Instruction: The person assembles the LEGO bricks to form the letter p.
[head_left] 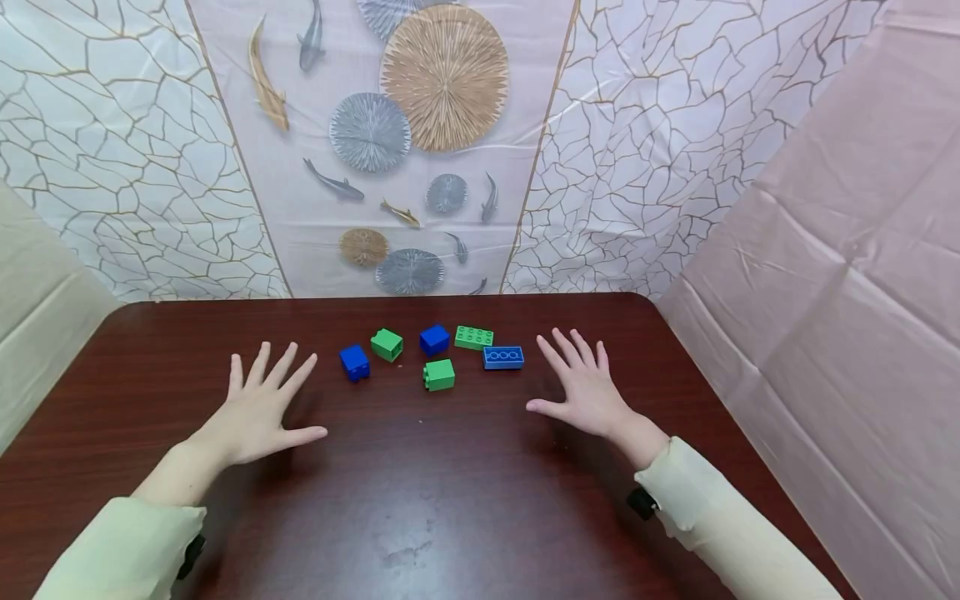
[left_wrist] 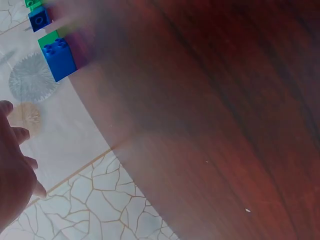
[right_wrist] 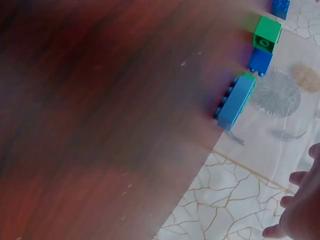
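Several toy building bricks lie loosely grouped on the table. In the head view, a blue brick (head_left: 355, 363) is leftmost, with a green brick (head_left: 387, 344) just behind it. Another blue brick (head_left: 434, 340) lies mid-group, a second green brick (head_left: 438, 375) in front of it. Farther right are a long green brick (head_left: 474, 337), studs up, and a long blue brick (head_left: 503, 358). My left hand (head_left: 258, 412), fingers spread, is nearest the leftmost blue brick. My right hand (head_left: 585, 387), also spread, is right of the long blue brick. Both hands are apart from the bricks and hold nothing.
The dark brown wooden table (head_left: 420, 500) has rounded far corners. Behind it hangs a patterned cloth (head_left: 405, 183) with fish and round motifs. A plain pinkish cloth (head_left: 847, 275) hangs along the right side, and a pale one (head_left: 45, 317) along the left.
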